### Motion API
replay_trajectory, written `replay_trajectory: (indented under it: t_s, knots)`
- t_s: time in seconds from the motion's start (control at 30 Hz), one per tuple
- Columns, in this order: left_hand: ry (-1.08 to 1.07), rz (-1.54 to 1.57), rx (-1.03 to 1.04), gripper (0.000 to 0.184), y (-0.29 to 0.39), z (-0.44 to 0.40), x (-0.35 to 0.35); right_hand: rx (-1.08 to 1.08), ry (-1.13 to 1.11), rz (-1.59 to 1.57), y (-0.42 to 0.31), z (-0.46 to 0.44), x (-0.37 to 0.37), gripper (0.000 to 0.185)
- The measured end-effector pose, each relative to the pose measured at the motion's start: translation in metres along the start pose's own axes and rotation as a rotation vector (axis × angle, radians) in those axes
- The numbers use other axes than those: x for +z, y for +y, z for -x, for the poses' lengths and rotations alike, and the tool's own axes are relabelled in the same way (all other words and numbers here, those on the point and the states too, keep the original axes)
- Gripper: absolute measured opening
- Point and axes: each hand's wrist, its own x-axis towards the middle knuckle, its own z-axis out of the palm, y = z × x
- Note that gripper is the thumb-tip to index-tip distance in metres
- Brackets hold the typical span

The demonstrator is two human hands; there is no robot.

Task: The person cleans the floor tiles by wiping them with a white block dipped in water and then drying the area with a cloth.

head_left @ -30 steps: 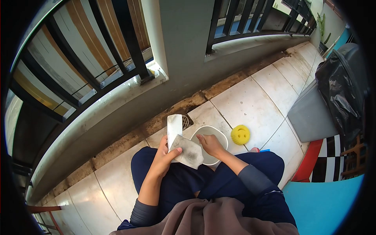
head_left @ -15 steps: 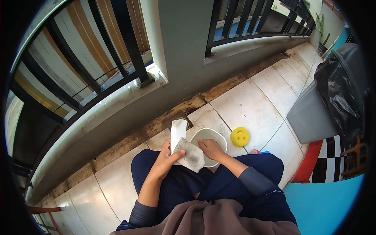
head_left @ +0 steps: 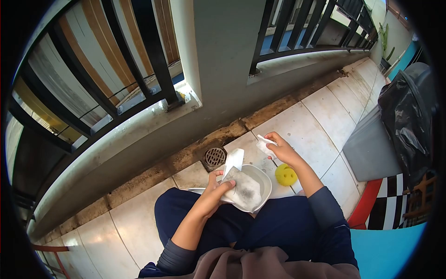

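A pad (head_left: 246, 188), pale with a grey stain, is held over the white bowl (head_left: 265, 180) at the centre of the frame and hides much of it. The left hand (head_left: 213, 195) is closed on the pad's left edge, thumb flat on top and fingers behind, probably because pinching one edge leaves the face open to view. A white strip (head_left: 234, 159) stands up from the same grip, seemingly kept there to free the other hand.

The right hand (head_left: 280, 149), right of centre, pinches a crumpled scrap (head_left: 265, 145) between thumb and fingers, well apart from the pad; whether the scrap is damp I cannot tell.

The bowl sits close in front of the legs (head_left: 283, 221), likely so that both hands can reach it. Just right of it on the tiles (head_left: 144, 200), a yellow sponge (head_left: 284, 175) lies partly behind the right forearm. Up and left of the bowl is a drain (head_left: 214, 157), set in the floor by the wall (head_left: 227, 60). A grey bin (head_left: 369, 149) lined with a black bag (head_left: 403, 114) stands at the frame's right.
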Motion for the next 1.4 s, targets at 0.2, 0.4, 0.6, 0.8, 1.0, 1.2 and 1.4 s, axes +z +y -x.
replay_trajectory:
  t_s: [0.2, 0.4, 0.6, 0.8, 1.0, 1.2, 1.4]
  knots:
    - [-0.018, 0.027, -0.109, 0.065, -0.007, 0.006, -0.028, -0.429, 0.209, 0.646, 0.069, -0.053, 0.009, 0.024]
    - [-0.102, 0.072, -0.252, 0.065, -0.008, 0.008, -0.013, -0.53, 0.002, 1.212, 0.144, -0.055, 0.035, 0.046]
    - [-0.149, 0.13, -0.245, 0.063, -0.006, 0.006, -0.01, -0.537, 0.039, 1.358, 0.125, -0.054, 0.039, 0.051]
    - [-0.17, 0.119, -0.258, 0.063, -0.004, 0.003, -0.007, -0.524, 0.206, 1.401, 0.134, -0.103, 0.047, 0.048]
    - [-0.16, 0.092, -0.247, 0.064, -0.003, 0.005, -0.008, -0.555, 0.142, 1.345, 0.138, -0.102, 0.041, 0.046]
    - [-0.189, 0.084, -0.261, 0.065, 0.001, 0.007, -0.005, -0.554, 0.026, 1.37, 0.132, -0.049, 0.033, 0.05]
    - [-0.161, 0.079, -0.243, 0.065, -0.003, 0.006, -0.006, -0.512, 0.134, 1.459, 0.123, -0.095, 0.043, 0.053]
